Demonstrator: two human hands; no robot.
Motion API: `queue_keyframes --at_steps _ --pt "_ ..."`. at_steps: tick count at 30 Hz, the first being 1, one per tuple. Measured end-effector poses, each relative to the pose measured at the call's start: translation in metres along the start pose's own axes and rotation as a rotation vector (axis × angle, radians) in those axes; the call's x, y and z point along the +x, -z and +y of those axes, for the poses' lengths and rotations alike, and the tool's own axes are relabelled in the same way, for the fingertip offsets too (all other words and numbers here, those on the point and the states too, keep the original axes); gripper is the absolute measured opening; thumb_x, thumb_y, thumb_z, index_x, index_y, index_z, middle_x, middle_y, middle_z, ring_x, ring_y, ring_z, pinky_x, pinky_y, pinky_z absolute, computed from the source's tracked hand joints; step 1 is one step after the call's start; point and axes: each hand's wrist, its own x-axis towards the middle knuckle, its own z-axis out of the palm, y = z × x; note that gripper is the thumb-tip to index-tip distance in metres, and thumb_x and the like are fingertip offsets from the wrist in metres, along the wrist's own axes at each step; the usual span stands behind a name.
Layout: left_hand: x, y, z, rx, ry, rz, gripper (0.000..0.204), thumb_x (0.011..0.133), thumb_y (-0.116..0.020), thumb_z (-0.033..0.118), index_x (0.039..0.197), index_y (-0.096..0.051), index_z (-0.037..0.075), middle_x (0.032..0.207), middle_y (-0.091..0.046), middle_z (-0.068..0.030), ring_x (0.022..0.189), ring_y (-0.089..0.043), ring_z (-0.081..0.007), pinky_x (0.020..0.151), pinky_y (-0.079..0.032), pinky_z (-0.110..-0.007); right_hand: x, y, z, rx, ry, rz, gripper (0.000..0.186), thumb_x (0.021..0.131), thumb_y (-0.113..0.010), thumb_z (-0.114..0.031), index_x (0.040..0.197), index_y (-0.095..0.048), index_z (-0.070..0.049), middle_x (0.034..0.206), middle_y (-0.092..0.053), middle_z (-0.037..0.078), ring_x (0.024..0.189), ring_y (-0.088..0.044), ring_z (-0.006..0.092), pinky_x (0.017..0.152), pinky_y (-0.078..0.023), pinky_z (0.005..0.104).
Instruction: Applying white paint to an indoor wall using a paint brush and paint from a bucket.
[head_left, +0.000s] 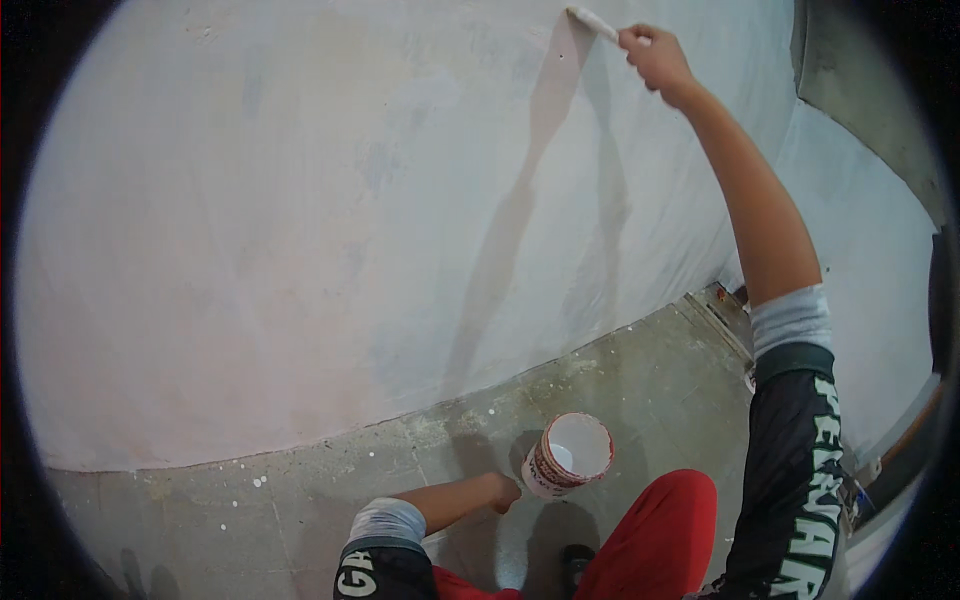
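Note:
High on the pale wall (300, 220), my right hand (655, 60) is closed around a white-coated paintbrush (594, 22). Its tip meets the wall, or nearly so, near the upper edge of the view. My right arm is stretched up and forward. Low down, my left hand (505, 492) hangs beside a paint bucket (540, 472), a little apart from it. The fingers of that hand are mostly hidden, and nothing shows in it. The bucket is white with red marks and a paint-smeared rim, and white paint is visible inside.
The grey tiled floor (660, 370) carries white paint drops along the wall's foot. My red-trousered knee (650, 530) is close to the bucket. A second wall (860, 200) stands at the right, with a doorway strip (718, 325) near the corner.

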Motion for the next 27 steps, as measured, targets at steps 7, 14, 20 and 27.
queue_keyframes --at_steps 7,14,20,27 --pt "-0.02 -0.006 0.001 -0.157 -0.005 0.187 0.034 0.074 -0.066 0.016 0.106 -0.066 0.004 0.104 -0.067 -0.0178 0.099 -0.064 -0.0321 0.081 -0.051 -0.045 -0.072 -0.024 0.02 -0.127 -0.2 -0.539 0.026 0.09 -0.059 -0.029 0.101 -0.066 -0.007 0.067 -0.052 0.001 0.045 -0.036 0.0068 0.037 -0.028 0.0237" --pt "0.007 -0.009 -0.001 -0.037 -0.041 0.158 0.03 0.072 -0.065 0.011 0.101 -0.069 0.004 0.1 -0.068 -0.018 0.096 -0.066 -0.032 0.078 -0.053 -0.045 0.007 0.008 -0.033 -0.032 -0.047 -0.095 0.032 0.088 -0.058 -0.029 0.102 -0.065 -0.001 0.077 -0.061 0.009 0.057 -0.052 0.0159 0.046 -0.041 0.032" --pt "-0.008 0.013 0.001 -0.042 0.016 0.074 0.03 0.074 -0.063 0.014 0.103 -0.068 0.004 0.102 -0.068 -0.018 0.097 -0.065 -0.032 0.079 -0.052 -0.045 -0.017 -0.031 -0.011 -0.037 0.086 0.147 0.03 0.086 -0.058 -0.026 0.101 -0.066 -0.001 0.073 -0.06 0.007 0.055 -0.051 0.0133 0.044 -0.04 0.0307" --pt "-0.006 -0.01 -0.002 -0.132 0.008 0.162 0.04 0.079 -0.064 0.017 0.116 -0.061 0.003 0.116 -0.063 -0.0177 0.106 -0.061 -0.032 0.085 -0.05 -0.046 -0.093 -0.061 0.019 -0.157 0.106 -0.194 0.028 0.085 -0.062 -0.028 0.097 -0.067 -0.003 0.073 -0.063 0.013 0.057 -0.057 0.0193 0.052 -0.046 0.0357"
